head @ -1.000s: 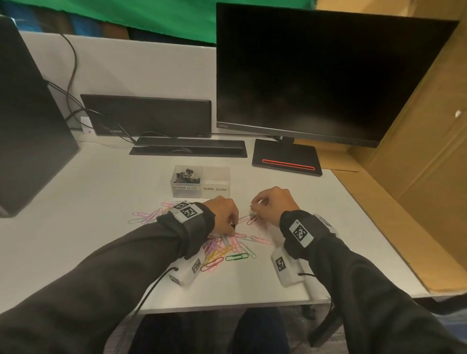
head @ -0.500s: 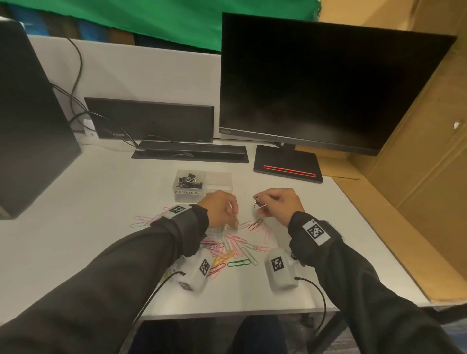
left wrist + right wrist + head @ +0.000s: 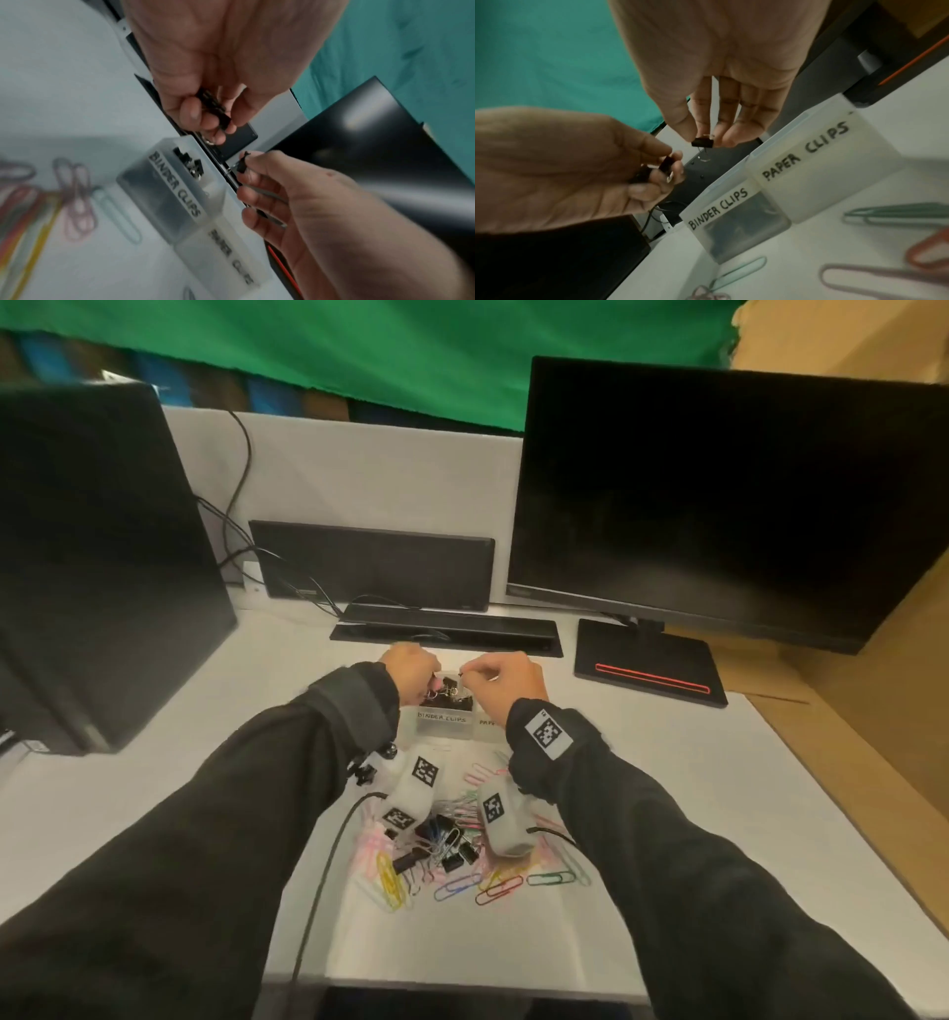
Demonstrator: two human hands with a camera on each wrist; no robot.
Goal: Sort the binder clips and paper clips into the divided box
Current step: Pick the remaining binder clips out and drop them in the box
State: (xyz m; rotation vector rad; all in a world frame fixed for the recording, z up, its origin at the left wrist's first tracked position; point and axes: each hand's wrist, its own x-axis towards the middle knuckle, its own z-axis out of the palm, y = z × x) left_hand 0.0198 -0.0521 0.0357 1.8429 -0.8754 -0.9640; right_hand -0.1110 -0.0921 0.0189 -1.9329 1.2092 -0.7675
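The translucent divided box point(image 3: 444, 725) stands on the desk, its left cell labelled BINDER CLIPS point(image 3: 718, 207) and its right cell PAPER CLIPS point(image 3: 805, 160). Black binder clips point(image 3: 451, 686) lie in the left cell. My left hand point(image 3: 425, 681) hovers over that cell, fingers curled round a few black binder clips point(image 3: 213, 110). My right hand point(image 3: 470, 674) is just to its right above the box, pinching one black binder clip point(image 3: 702, 142) between thumb and fingertips. A mixed pile of coloured paper clips point(image 3: 500, 883) and black binder clips point(image 3: 445, 845) lies nearer me.
A monitor point(image 3: 719, 505) on a black base point(image 3: 649, 667) stands at the back right, and a dark tower point(image 3: 97, 567) at the left. A black bar point(image 3: 444, 634) and cables lie just behind the box. Cardboard point(image 3: 847, 737) borders the desk's right edge.
Both hands have left the pile and moved forward to above the box, each carrying binder clips. The head view has tipped down and closer.
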